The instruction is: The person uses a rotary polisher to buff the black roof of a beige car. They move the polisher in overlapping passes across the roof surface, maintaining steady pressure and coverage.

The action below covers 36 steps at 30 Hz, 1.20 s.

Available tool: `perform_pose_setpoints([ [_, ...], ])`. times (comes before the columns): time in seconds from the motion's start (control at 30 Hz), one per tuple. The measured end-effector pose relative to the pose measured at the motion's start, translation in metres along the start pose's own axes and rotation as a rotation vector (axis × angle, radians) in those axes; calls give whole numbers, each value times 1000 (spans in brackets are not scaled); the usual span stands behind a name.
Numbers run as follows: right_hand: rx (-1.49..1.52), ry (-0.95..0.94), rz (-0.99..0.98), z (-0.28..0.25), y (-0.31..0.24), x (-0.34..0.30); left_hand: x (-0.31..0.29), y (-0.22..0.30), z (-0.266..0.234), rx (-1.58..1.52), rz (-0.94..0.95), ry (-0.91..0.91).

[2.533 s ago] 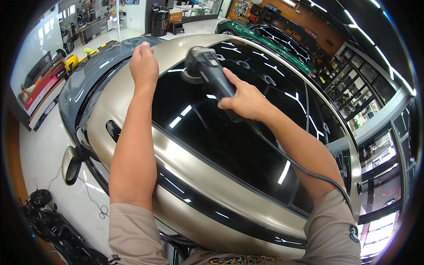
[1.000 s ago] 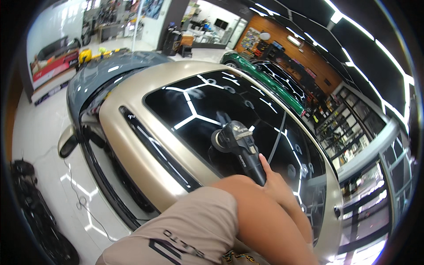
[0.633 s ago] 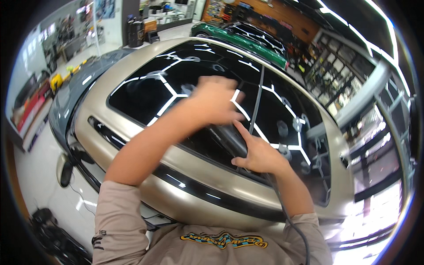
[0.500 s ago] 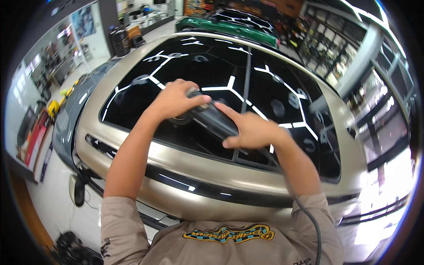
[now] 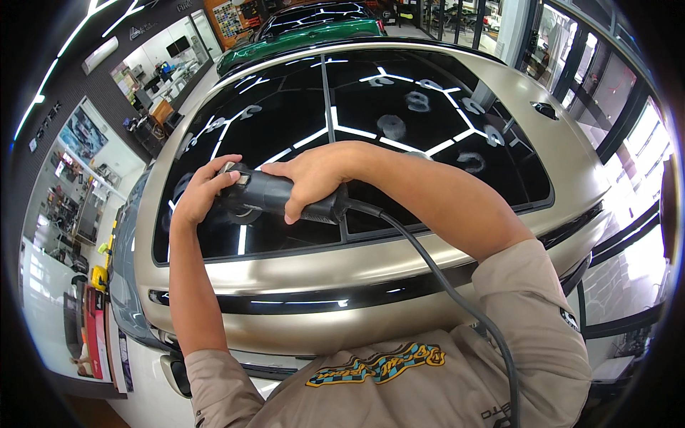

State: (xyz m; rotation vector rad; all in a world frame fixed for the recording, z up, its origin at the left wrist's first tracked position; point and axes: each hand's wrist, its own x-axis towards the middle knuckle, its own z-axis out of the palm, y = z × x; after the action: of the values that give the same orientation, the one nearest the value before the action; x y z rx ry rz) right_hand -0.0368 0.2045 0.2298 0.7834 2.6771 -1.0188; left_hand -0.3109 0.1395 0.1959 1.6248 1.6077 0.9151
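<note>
A black corded polisher (image 5: pixel 267 191) lies nearly level over the left part of a car's dark glass roof (image 5: pixel 275 132). My left hand (image 5: pixel 200 189) is closed on the polisher's head, at its left end. Around the rear of the body my right hand (image 5: pixel 321 171) is wrapped, thumb toward me. A round pad under the head shows only in part, against the glass. From the rear end a dark cord (image 5: pixel 428 260) runs down across my right side. Hazy round smears (image 5: pixel 392 127) dot the glass right of the centre strip.
The car's matt champagne-gold body (image 5: pixel 278 274) frames the glass, close before my torso. A green car (image 5: pixel 314 32) stands beyond it and a grey car (image 5: pixel 128 264) at the left. Glass doors (image 5: pixel 571 50) line the right; a wing mirror (image 5: pixel 175 374) juts out at lower left.
The polisher has shifted left across the glass with both hands on it and turned from slanting to nearly level. My right arm now reaches further across. The view has turned too.
</note>
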Motion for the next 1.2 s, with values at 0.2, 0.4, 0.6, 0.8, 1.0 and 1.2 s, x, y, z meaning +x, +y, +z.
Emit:
perform_pose_setpoints([
  [0.2, -163, 161, -7, 12, 18, -14, 4, -11, 16, 122, 166, 104],
  [0.4, -259, 278, 6, 43, 28, -34, 9, -57, 40, -255, 146, 288],
  [0.6, -305, 276, 89, 49, 32, -73, -7, -21, 81, -184, 116, 355],
  [0.8, -221, 238, 89, 52, 43, -110, -20, 3, 106, -219, 77, 260],
  [1.0, -214, 277, 154, 61, 47, -131, -8, 0, 121, -214, 181, 141],
  [1.2, -229, 337, 212, 32, 54, -58, 38, -32, 57, -4, 249, 342],
])
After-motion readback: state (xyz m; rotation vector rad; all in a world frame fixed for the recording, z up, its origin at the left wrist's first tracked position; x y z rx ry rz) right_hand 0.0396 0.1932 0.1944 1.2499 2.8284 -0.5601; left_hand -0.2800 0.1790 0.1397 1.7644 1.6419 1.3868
